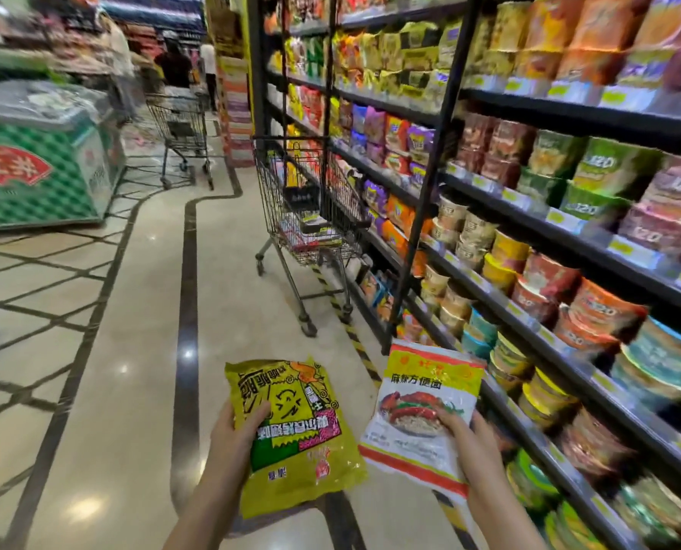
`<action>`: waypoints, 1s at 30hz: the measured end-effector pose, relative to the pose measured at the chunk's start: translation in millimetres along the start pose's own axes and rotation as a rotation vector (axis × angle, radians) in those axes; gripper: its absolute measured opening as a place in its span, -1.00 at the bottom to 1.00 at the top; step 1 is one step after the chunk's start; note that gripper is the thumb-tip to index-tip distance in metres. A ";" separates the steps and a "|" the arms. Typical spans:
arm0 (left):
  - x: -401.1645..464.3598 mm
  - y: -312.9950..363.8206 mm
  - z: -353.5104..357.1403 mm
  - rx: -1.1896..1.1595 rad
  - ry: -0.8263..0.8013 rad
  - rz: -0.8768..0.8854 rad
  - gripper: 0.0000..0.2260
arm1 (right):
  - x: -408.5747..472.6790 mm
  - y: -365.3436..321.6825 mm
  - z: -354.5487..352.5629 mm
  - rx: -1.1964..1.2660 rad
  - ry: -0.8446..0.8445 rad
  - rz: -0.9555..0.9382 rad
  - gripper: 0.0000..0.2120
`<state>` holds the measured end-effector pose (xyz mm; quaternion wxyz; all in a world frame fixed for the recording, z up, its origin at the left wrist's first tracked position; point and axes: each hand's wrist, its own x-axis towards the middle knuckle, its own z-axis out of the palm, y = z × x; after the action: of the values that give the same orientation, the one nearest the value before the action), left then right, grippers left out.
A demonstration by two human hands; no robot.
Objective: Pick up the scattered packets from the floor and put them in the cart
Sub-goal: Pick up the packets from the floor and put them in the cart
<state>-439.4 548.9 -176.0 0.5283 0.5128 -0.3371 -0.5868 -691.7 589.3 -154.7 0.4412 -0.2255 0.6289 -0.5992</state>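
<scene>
**Packets in both hands, cart ahead in the noodle aisle**

Hands are holding one packet each above the polished tile floor (pixel 140 351). The left hand (pixel 233 434) is gripping a yellow-green packet (pixel 291 434) by its left edge, thumb curled over the printed front and the other fingers hidden behind it; the packet is hanging tilted, its print upside down to the camera. The right hand (pixel 468 442) is pinching a white packet (pixel 422 406) with orange-red bands and a picture of a noodle dish, thumb lying across the front near the lower right corner, fingers behind. The two packets are sitting side by side, just apart.

Ahead, a wire shopping cart (pixel 275 200) is standing close against the shelving (pixel 569 240) on the right, well apart from the hands, and already carrying some packets in its basket, though blur is hiding what they are. Shelves are showing rows of noodle bags and cup noodles. Farther down the aisle a second cart (pixel 182 129) is standing near a green chest freezer (pixel 41 168), with a person (pixel 176 67) beyond it.
</scene>
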 end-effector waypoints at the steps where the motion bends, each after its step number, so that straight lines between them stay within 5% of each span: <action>1: 21.8 3.9 9.2 0.004 0.004 -0.002 -0.75 | 21.1 -6.8 9.4 0.010 -0.004 0.007 -0.79; 14: 365.4 64.2 143.1 -0.058 0.098 0.036 -0.78 | 380.1 -100.7 149.8 0.027 -0.150 0.044 -0.79; 17: 439.2 82.3 167.1 -0.062 0.140 0.063 -0.82 | 458.8 -130.0 193.6 0.003 -0.211 0.057 -0.65; 23: 582.9 97.7 183.9 -0.073 0.196 0.031 -0.76 | 596.0 -154.9 275.9 -0.095 -0.252 0.031 -0.76; 30: 780.4 122.9 220.4 0.007 0.102 0.015 -0.86 | 762.7 -169.7 376.6 -0.120 -0.216 0.031 -0.75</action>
<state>-551.2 -263.4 -198.1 0.5473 0.5415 -0.3158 -0.5546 -810.8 -269.7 -169.6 0.5015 -0.3050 0.6158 -0.5256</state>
